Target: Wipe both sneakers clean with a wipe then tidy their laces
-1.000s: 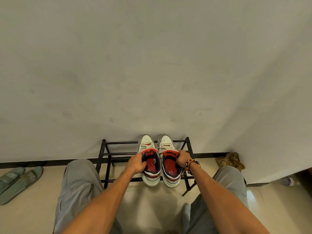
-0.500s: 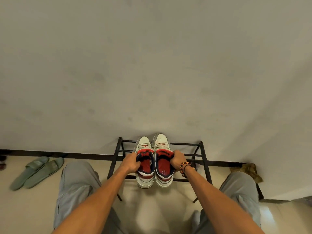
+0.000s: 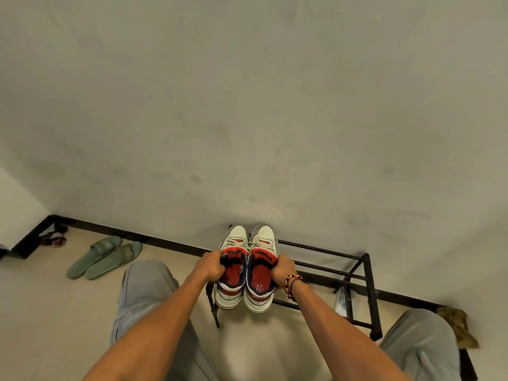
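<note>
Sneakers, one pair, white with red and navy collars, sit side by side with toes at 12 o'clock toward the wall, at the left end of the black shoe rack (image 3: 324,253). The left hand (image 3: 210,266) grasps the collar of the left sneaker (image 3: 233,273), fingers curled over its outer rim; the right hand (image 3: 283,270), a beaded bracelet (image 3: 291,284) at its wrist, grasps the collar of the right sneaker (image 3: 261,276) in the same manner. Whether the soles rest on the rack bars or are lifted clear cannot be told. Probable faults: a heel or sole could catch on a rack bar during a lift, tipping the light frame; a grip on the collar alone could let a toe swing down; loose laces (image 3: 251,244) near the tongues could snag. No wipe is visible, so cleaning appears not yet begun. The rack holds only this pair on its visible bars. Green slides (image 3: 105,257) lie on the floor at 9 o'clock.
</note>
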